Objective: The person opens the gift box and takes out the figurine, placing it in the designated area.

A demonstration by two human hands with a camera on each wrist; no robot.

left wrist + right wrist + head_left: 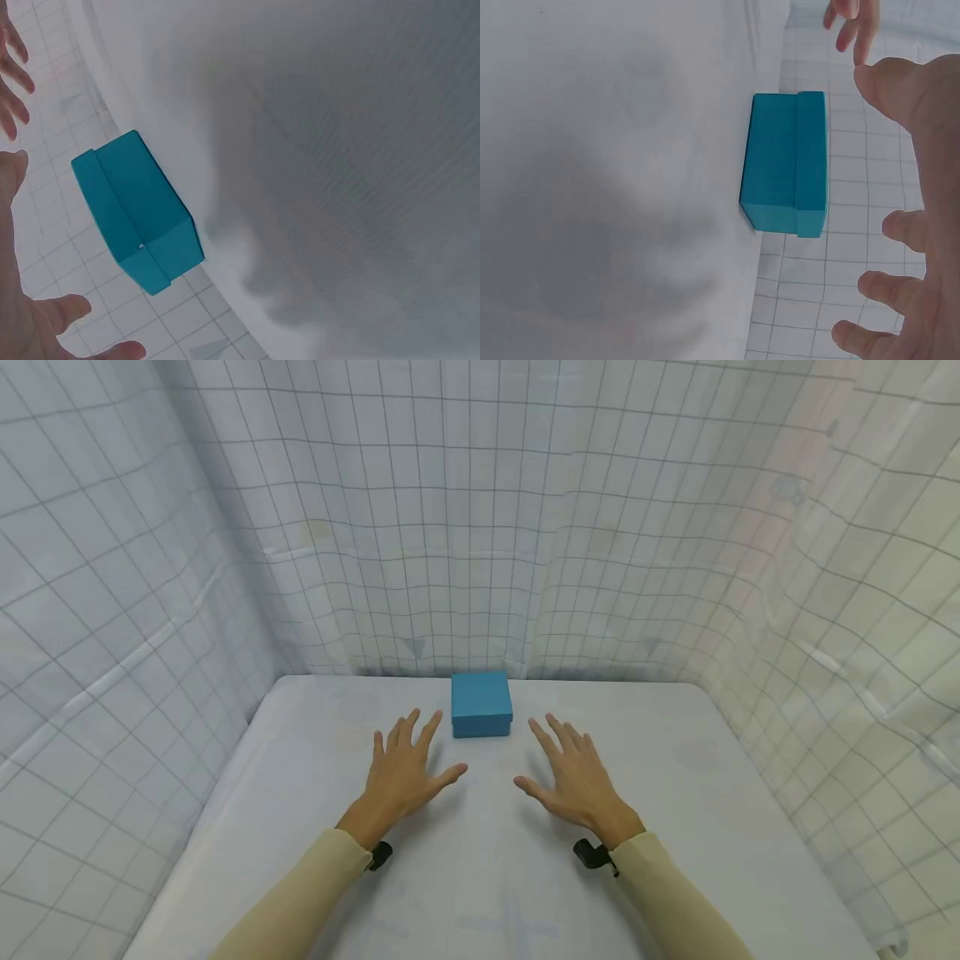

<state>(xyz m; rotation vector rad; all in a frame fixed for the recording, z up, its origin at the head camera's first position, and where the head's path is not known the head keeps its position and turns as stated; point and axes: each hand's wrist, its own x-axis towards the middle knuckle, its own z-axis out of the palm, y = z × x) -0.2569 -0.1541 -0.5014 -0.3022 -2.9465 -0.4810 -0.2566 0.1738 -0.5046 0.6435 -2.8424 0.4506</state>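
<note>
Pale beige sleeves (pixel 292 902) are framed at the bottom, left hand (pixel 397 783) and right hand (pixel 580 783) held above the white-covered counter (pixel 495 868), fingers (pixel 431 732) spread, nothing gripped! Just below centre, a blue rectangular lidded box (pixel 482 704) is seated; were only its lid (pixel 480 692) pinched, the base (pixel 482 727) could be dropped.

White sheeting (pixel 450 510) with a dark grid hangs behind the far edge of the white bench (pixel 480 868) and along both its sides.
</note>
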